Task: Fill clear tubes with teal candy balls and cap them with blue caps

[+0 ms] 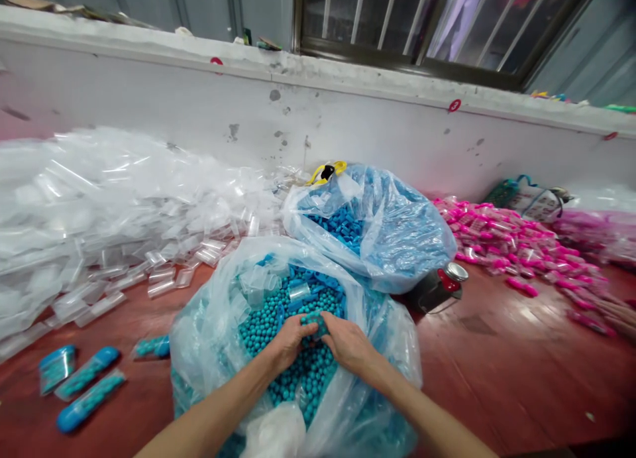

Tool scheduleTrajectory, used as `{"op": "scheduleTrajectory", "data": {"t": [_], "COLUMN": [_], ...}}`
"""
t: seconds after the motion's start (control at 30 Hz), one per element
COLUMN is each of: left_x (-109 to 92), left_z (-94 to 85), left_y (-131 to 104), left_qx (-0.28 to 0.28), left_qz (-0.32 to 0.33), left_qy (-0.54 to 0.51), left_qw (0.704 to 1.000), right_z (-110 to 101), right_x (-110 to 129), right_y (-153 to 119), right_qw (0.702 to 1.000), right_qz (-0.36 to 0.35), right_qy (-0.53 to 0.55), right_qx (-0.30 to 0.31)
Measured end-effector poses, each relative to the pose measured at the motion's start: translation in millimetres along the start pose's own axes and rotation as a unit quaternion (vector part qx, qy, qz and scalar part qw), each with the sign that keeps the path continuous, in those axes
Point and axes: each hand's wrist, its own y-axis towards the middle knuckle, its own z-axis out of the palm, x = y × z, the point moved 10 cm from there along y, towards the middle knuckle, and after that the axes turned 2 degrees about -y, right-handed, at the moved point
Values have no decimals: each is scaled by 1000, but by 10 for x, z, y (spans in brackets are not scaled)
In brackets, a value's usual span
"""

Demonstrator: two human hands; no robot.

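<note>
Over a plastic bag [213, 292] of teal beads [261, 325], my left hand [291, 339] and my right hand [348, 342] meet at a small clear tube with teal beads in it [315, 324]. The fingers of both hands are closed on it from either side. Just beyond, clear empty tubes [258, 282] and blue caps [318, 282] lie on the beads. Filled tubes with blue caps [89, 372] rest on the red table to the left, with another [153, 346] close to the bag.
Behind stands a second bag [397, 226] holding blue caps [340, 226]. A large heap of clear tubes [149, 206] spreads along the left. At right are a dark container with a metal lid [437, 289] and a pile of pink pieces [511, 239]. A white wall [199, 113] closes the back.
</note>
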Motion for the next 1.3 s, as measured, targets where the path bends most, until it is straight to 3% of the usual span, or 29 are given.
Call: {"op": "scheduleTrajectory", "data": {"t": [0.1, 0.27, 0.4, 0.53, 0.67, 0.73, 0.83, 0.93, 1.07, 1.23, 1.3], "left_x": [-135, -332, -105, 89, 16, -24, -55, -52, -78, -148, -147], "left_z": [-140, -404, -467, -443, -456, -448, -459, -462, -465, -485, -476], "left_y": [-84, -275, -367, -388, -409, -432, -471, -499, -518, -529, -530], "left_qx": [-36, -93, -93, -72, -69, -54, -40, -34, -43, -65, -60], "left_qz": [16, 47, -17, -72, -57, -45, -34, -37, -31, -10, -11], "left_qy": [53, 145, 219, 167, 97, 29, -50, -70, -82, -103, -106], "left_qw": [998, 984, 971, 981, 991, 997, 997, 996, 995, 992, 992], "right_z": [-58, -128, -73, 56, -127, -122, 13, 92, 47, -233, -218], "right_x": [-15, -43, 38, -78, -185, -144, -75, -7, 40, 69, 130], "right_y": [2, -182, -155, 116, 160, 83, -22, -7, 90, 150, 186], "right_qw": [1000, 982, 989, 997, 996, 999, 993, 988, 990, 986, 980], "right_qz": [-2, 33, 17, 34, 52, 41, 34, 30, 20, 21, 6], "right_qy": [-26, -179, -145, -53, 57, 13, -94, -118, -124, -166, -197], "right_qx": [13, 49, 29, 35, -53, -25, 64, 90, 68, -27, -38]}}
